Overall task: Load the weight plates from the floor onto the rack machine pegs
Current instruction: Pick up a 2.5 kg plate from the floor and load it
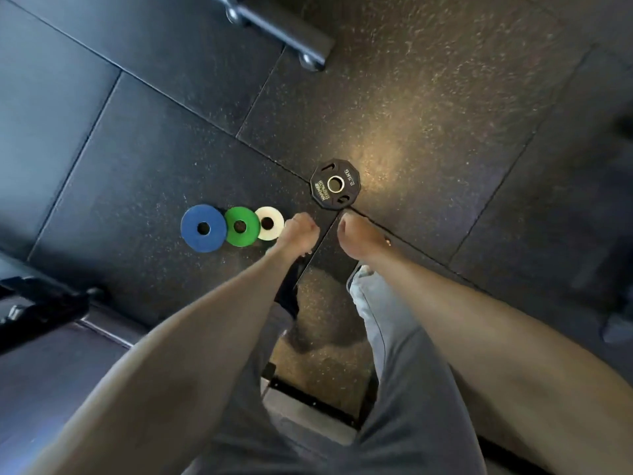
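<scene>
From the head view, looking straight down, four plates lie flat on the dark rubber floor (428,97). Three small ones sit in a row, edge to edge: a blue plate (203,228), a green plate (241,226) slightly overlapping it, and a white plate (269,223) just beside the green. A black plate (335,184), many-sided with a metal-ringed hole and white lettering, lies apart from them, up and to the right, on a seam between floor tiles. Both bare arms reach down toward the plates. The left hand (298,234) hangs just beside the white plate with its fingers curled in loosely, holding nothing. The right hand (359,238) hangs just below the black plate, fingers also curled under, empty; whether it touches the plate I cannot tell. Grey trousers (404,389) fill the lower frame. A grey metal rack foot (284,32) lies at the top, well apart from the plates.
</scene>
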Tool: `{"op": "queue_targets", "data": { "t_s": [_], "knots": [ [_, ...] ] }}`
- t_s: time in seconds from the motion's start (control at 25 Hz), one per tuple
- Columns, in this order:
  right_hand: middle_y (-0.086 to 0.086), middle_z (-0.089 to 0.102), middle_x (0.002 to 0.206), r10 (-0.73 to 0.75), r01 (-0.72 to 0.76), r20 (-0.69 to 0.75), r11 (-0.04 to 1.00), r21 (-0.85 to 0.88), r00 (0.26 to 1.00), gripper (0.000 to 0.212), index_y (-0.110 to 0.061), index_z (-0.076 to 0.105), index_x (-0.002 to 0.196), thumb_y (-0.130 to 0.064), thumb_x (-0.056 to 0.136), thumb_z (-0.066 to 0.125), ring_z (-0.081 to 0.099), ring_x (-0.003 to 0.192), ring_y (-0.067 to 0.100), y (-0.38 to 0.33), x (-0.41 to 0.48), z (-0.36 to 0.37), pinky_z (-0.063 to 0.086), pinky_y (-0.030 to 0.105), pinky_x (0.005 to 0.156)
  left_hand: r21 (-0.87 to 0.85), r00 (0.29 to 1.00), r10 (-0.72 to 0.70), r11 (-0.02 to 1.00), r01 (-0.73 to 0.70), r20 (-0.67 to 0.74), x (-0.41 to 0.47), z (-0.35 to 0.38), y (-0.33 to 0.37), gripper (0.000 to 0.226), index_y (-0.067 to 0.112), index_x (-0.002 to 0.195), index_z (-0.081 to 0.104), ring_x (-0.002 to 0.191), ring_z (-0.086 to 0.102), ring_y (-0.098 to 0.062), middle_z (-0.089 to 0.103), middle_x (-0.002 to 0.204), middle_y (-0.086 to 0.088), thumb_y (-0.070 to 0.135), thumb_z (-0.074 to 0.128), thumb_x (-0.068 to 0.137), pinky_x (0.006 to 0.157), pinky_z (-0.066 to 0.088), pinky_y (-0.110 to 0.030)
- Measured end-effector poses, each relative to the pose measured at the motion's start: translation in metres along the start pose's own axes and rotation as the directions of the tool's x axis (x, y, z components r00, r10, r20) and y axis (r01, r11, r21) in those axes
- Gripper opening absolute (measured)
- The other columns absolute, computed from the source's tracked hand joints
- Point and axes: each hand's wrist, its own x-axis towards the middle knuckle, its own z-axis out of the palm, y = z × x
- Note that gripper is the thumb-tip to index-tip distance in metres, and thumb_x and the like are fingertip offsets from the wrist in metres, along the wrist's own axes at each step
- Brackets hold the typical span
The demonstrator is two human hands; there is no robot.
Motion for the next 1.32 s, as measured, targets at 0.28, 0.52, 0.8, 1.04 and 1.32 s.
{"op": "queue_targets", "data": {
  "t_s": [0.28,0.52,0.8,1.04,1.32],
  "knots": [
    [0.022,0.063,0.113,0.143,-0.143,0.020,0.990,0.011,0.990,0.023,-0.008,0.048,0.119,-0.018,0.099,0.041,0.060,0.105,0.042,0.089,0.189,0.046,0.047,0.041,0.079,-0.139,0.969,-0.244,0.960,0.245,0.023,0.210,0.076,-0.023,0.034,0.012,0.120,0.044,0.100,0.067,-0.038,0.061,0.117,-0.021,0.022,0.041,0.087,0.087,0.057,-0.049],
    [0.023,0.057,0.129,0.459,-0.469,0.112,0.820,0.329,0.881,0.054,-0.009,0.025,0.144,-0.020,0.098,0.051,0.067,0.099,0.039,0.148,0.338,0.099,0.059,0.045,0.077,-0.036,0.962,-0.220,0.975,0.217,-0.161,0.365,0.131,-0.026,0.060,0.007,0.148,0.020,0.131,0.041,-0.039,0.035,0.145,-0.023,0.019,0.044,0.094,0.104,0.037,-0.047],
    [0.024,0.056,0.115,0.597,-0.592,0.307,0.366,0.718,0.741,0.046,-0.016,0.020,0.125,-0.009,0.096,0.055,0.072,0.078,0.039,0.156,0.405,0.161,0.062,0.050,0.064,0.325,0.913,0.130,0.946,0.003,-0.388,0.471,0.144,-0.022,0.053,0.008,0.144,0.029,0.122,0.044,-0.034,0.041,0.137,-0.020,0.027,0.039,0.096,0.082,0.043,-0.040],
    [0.009,0.046,0.104,0.653,-0.527,0.095,0.508,0.682,0.752,0.040,-0.016,0.019,0.118,-0.006,0.096,0.051,0.072,0.074,0.037,0.151,0.410,0.180,0.061,0.038,0.052,0.576,0.918,0.277,0.815,-0.067,-0.284,0.493,0.129,-0.017,0.053,0.012,0.142,0.032,0.105,0.059,-0.033,0.055,0.121,-0.019,0.045,0.043,0.101,0.070,0.037,-0.037],
    [0.011,0.059,0.095,0.500,-0.388,-0.250,0.836,0.388,0.829,0.046,-0.008,0.029,0.127,-0.013,0.093,0.059,0.062,0.090,0.031,0.142,0.343,0.156,0.054,0.040,0.078,0.440,0.915,0.273,0.890,-0.122,-0.298,0.419,0.108,-0.043,0.030,0.005,0.127,0.046,0.100,0.064,-0.034,0.066,0.109,-0.019,0.022,0.049,0.103,0.070,0.043,-0.036]
  ]
}}
